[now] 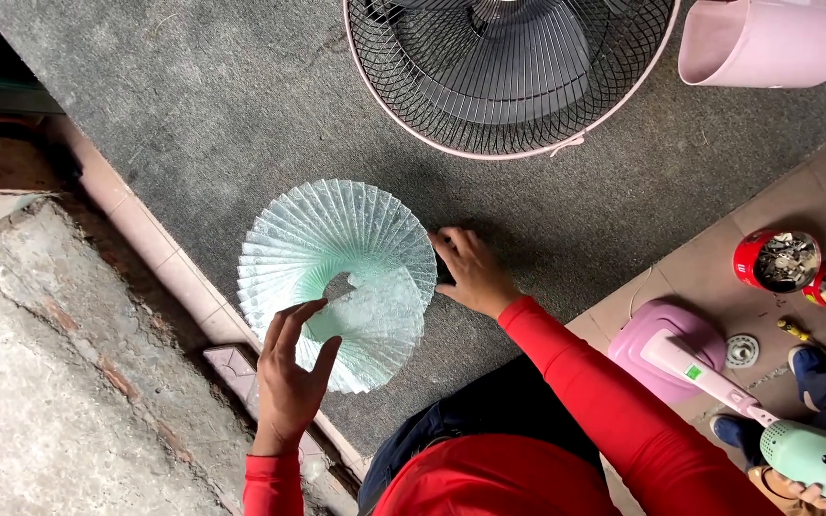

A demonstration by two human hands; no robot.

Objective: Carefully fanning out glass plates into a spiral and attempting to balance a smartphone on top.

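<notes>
A fanned-out spiral stack of pale green translucent fan blades (336, 263) lies on the grey carpet (193, 105). My left hand (291, 382) holds the stack's near edge, thumb and fingers pinching the lower blades. My right hand (470, 272) rests on the carpet at the stack's right side, fingers curled against a small dark part that I cannot make out. Both sleeves are red.
A fan grille (509, 76) with a pink rim lies at the top, a pink housing (771, 40) to its right. On the tiles at right stand a pink fan base with stem (666, 349), two red tins of small parts (778, 260), and another person's shoes (819, 382).
</notes>
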